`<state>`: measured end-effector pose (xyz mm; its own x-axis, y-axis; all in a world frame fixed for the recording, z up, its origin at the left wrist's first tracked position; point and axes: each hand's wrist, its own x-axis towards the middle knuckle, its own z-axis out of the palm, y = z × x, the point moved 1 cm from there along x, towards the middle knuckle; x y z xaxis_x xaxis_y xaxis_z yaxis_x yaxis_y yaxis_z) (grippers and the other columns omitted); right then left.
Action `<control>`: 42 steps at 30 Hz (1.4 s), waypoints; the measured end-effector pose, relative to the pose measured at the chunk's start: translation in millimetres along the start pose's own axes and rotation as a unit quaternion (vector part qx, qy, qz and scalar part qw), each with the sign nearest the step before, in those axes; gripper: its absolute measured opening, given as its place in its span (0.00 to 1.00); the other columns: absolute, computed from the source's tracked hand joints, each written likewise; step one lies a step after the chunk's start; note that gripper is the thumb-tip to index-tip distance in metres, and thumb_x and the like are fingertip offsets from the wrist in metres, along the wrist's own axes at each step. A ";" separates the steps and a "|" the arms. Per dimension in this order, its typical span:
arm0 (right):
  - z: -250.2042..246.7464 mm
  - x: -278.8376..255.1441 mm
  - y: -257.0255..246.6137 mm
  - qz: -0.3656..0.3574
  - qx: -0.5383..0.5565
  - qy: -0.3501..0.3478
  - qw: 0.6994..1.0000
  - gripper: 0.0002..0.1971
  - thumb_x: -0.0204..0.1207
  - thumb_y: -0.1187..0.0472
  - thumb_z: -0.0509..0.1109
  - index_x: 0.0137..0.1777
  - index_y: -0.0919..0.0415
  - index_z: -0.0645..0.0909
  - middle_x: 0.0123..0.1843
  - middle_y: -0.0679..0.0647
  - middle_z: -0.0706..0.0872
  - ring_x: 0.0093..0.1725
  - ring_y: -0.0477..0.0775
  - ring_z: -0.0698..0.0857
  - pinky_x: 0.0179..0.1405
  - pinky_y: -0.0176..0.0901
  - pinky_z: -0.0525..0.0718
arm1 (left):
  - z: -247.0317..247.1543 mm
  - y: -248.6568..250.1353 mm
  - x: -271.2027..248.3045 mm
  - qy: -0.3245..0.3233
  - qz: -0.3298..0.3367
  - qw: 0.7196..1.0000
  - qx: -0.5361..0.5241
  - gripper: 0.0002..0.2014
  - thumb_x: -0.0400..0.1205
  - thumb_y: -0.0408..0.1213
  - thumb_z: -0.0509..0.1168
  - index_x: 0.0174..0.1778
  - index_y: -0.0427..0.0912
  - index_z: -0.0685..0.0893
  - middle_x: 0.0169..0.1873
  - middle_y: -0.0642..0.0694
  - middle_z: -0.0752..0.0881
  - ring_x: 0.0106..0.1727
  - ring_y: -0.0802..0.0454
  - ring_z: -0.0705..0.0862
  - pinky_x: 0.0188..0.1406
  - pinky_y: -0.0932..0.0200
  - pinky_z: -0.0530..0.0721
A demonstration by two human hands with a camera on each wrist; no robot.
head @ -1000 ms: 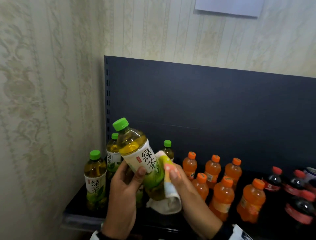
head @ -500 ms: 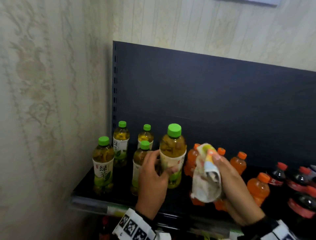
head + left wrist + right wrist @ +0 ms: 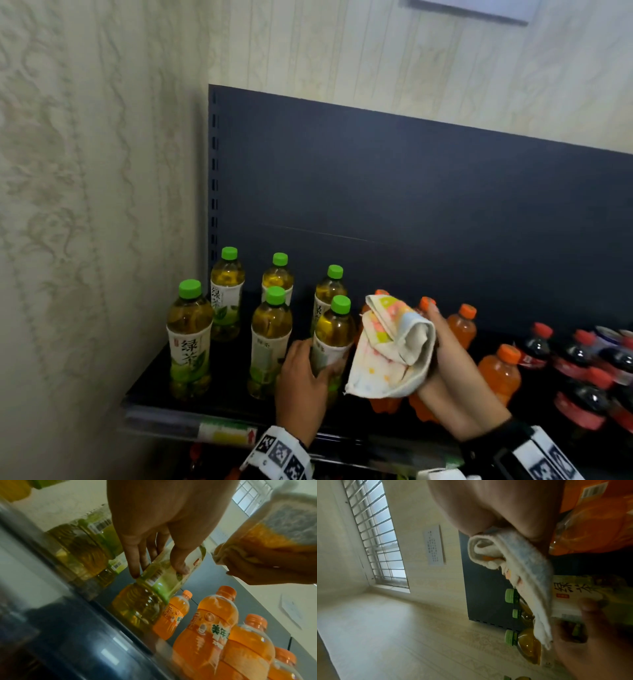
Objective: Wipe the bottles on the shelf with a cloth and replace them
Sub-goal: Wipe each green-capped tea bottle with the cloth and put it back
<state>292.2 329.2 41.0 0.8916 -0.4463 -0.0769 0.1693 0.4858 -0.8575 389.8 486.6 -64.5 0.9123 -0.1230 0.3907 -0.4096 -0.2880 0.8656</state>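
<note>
The left hand holds the green tea bottle upright on the shelf, low in the middle of the frame; a moment ago it was tilted up in the air. Just to its right, the right hand grips the cloth

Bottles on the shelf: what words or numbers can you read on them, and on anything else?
"绿茶": front left green tea bottle, head view.
"绿茶": held green tea bottle, right wrist view.
"美年", cut off after that: orange soda bottle, left wrist view.
Barcodes on the tea labels: digits too blurred.
Dark cola bottles: red labels too blurred.
Wall notice: print too small.
Shelf edge tag: unreadable.
</note>
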 end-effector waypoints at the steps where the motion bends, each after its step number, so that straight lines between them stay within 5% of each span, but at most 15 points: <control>1: 3.7 -3.3 0.5 0.003 -0.011 -0.029 1.000 0.29 0.89 0.44 0.66 0.82 0.63 0.78 0.79 0.67 0.85 0.80 0.69 0.83 0.83 0.71 0.76 | -0.2 -2.5 0.1 -0.001 -0.004 1.000 0.005 0.18 0.79 0.34 0.77 0.64 0.44 0.85 0.59 0.48 0.86 0.62 0.47 0.85 0.60 0.50 0.84; 4: 12.0 -6.3 0.3 0.016 -0.045 -0.105 0.993 0.21 0.86 0.53 0.68 0.71 0.64 0.89 0.70 0.66 0.91 0.71 0.63 0.91 0.75 0.61 0.87 | -2.8 -4.7 -1.1 -0.020 -0.008 0.999 0.025 0.24 0.81 0.34 0.75 0.75 0.45 0.81 0.66 0.48 0.85 0.69 0.46 0.84 0.66 0.48 0.83; 8: 10.4 0.6 6.8 -0.016 -0.099 -0.107 0.989 0.16 0.88 0.68 0.66 0.73 0.70 0.84 0.65 0.68 0.94 0.65 0.66 0.94 0.62 0.57 0.93 | -23.0 1.1 -8.4 -0.055 -0.009 0.997 0.056 0.31 0.85 0.40 0.72 0.85 0.48 0.72 0.76 0.53 0.80 0.76 0.53 0.80 0.73 0.58 0.80; 10: 10.4 2.3 9.7 -0.032 -0.121 -0.113 0.986 0.15 0.89 0.68 0.65 0.72 0.69 0.85 0.64 0.68 0.94 0.63 0.65 0.94 0.55 0.50 0.96 | -43.6 8.3 -12.0 -0.008 0.018 0.998 0.052 0.22 0.85 0.40 0.72 0.75 0.56 0.82 0.68 0.57 0.86 0.64 0.62 0.85 0.62 0.67 0.84; 13: 7.0 5.9 14.7 -0.059 -0.150 -0.119 0.980 0.16 0.86 0.65 0.69 0.71 0.66 0.87 0.65 0.66 0.94 0.64 0.64 0.94 0.56 0.47 0.95 | -78.2 21.4 -7.2 0.105 0.074 0.991 0.022 0.13 0.82 0.38 0.72 0.56 0.62 0.86 0.52 0.63 0.88 0.53 0.68 0.87 0.53 0.65 0.88; 16: 5.9 5.8 17.0 -0.081 -0.159 -0.128 0.976 0.18 0.81 0.63 0.74 0.70 0.63 0.88 0.65 0.64 0.94 0.65 0.64 0.94 0.57 0.47 0.95 | -99.0 22.6 16.3 0.154 0.079 0.985 0.023 0.15 0.80 0.38 0.75 0.61 0.53 0.83 0.57 0.58 0.81 0.56 0.62 0.84 0.55 0.68 0.83; 20: 2.0 2.2 24.4 -0.093 -0.169 -0.130 0.973 0.18 0.79 0.64 0.76 0.69 0.62 0.89 0.65 0.64 0.94 0.64 0.65 0.94 0.53 0.45 0.94 | -94.6 -6.1 35.8 -0.022 -0.056 0.998 0.017 0.38 0.73 0.42 0.83 0.78 0.52 0.72 0.66 0.58 0.76 0.68 0.57 0.78 0.65 0.66 0.76; 22: 2.9 4.4 28.4 -0.085 -0.170 -0.135 0.972 0.17 0.82 0.67 0.74 0.69 0.61 0.89 0.64 0.63 0.95 0.64 0.64 0.94 0.52 0.43 0.94 | -89.9 -27.8 38.4 -0.077 -0.074 0.994 -0.015 0.37 0.72 0.39 0.84 0.74 0.55 0.74 0.59 0.64 0.82 0.68 0.57 0.81 0.56 0.77 0.76; 24: 9.4 3.9 30.3 -0.080 -0.173 -0.145 0.971 0.16 0.86 0.70 0.69 0.69 0.60 0.89 0.64 0.63 0.95 0.65 0.64 0.94 0.53 0.43 0.94 | -94.1 -37.4 40.8 -0.061 -0.066 0.995 -0.040 0.35 0.72 0.35 0.84 0.69 0.59 0.75 0.54 0.70 0.83 0.63 0.60 0.84 0.47 0.82 0.76; 28: 13.7 -0.3 31.7 -0.081 -0.198 -0.142 0.966 0.20 0.88 0.72 0.64 0.62 0.52 0.94 0.62 0.61 0.96 0.62 0.61 0.95 0.51 0.41 0.93 | -100.3 -38.3 36.1 0.003 -0.078 0.991 -0.112 0.34 0.71 0.34 0.84 0.68 0.58 0.76 0.55 0.67 0.85 0.61 0.64 0.84 0.57 0.66 0.81; 32: 16.4 -9.7 22.4 -0.137 -0.204 -0.122 0.962 0.20 0.89 0.67 0.66 0.66 0.41 0.90 0.66 0.53 0.94 0.65 0.55 0.93 0.55 0.43 0.94 | -113.9 -10.3 22.1 0.030 -0.048 0.980 -0.193 0.22 0.72 0.46 0.80 0.62 0.59 0.83 0.54 0.55 0.93 0.58 0.61 0.91 0.56 0.59 0.88; 35: 36.4 -13.6 13.6 -0.197 -0.213 -0.130 0.948 0.22 0.89 0.65 0.67 0.72 0.35 0.85 0.70 0.47 0.91 0.70 0.51 0.90 0.68 0.52 0.88 | -121.5 21.9 11.1 -0.017 -0.040 0.955 -0.293 0.21 0.71 0.54 0.75 0.61 0.59 0.87 0.55 0.53 0.95 0.57 0.55 0.93 0.48 0.56 0.93; 39: 83.6 -23.9 25.1 -0.219 -0.285 -0.209 0.909 0.26 0.90 0.57 0.69 0.81 0.27 0.74 0.77 0.41 0.84 0.74 0.44 0.86 0.71 0.46 0.88 | -109.1 53.3 -8.0 -0.086 -0.054 0.934 -0.343 0.14 0.68 0.56 0.75 0.51 0.69 0.91 0.52 0.56 0.95 0.53 0.58 0.94 0.40 0.62 0.92; 42: 97.5 -31.9 47.0 -0.262 -0.393 -0.266 0.840 0.32 0.87 0.38 0.64 0.87 0.22 0.55 0.92 0.27 0.54 0.88 0.29 0.59 0.82 0.36 0.70 | -100.7 50.4 -10.7 -0.034 -0.082 0.931 -0.353 0.17 0.71 0.45 0.76 0.57 0.58 0.90 0.52 0.52 0.96 0.50 0.56 0.95 0.36 0.62 0.91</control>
<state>312.6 439.6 52.7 0.8781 0.0574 0.4751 0.4542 -0.4129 -0.7895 358.8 569.0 6.5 0.9516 -0.1985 0.2346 -0.1444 0.3850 0.9115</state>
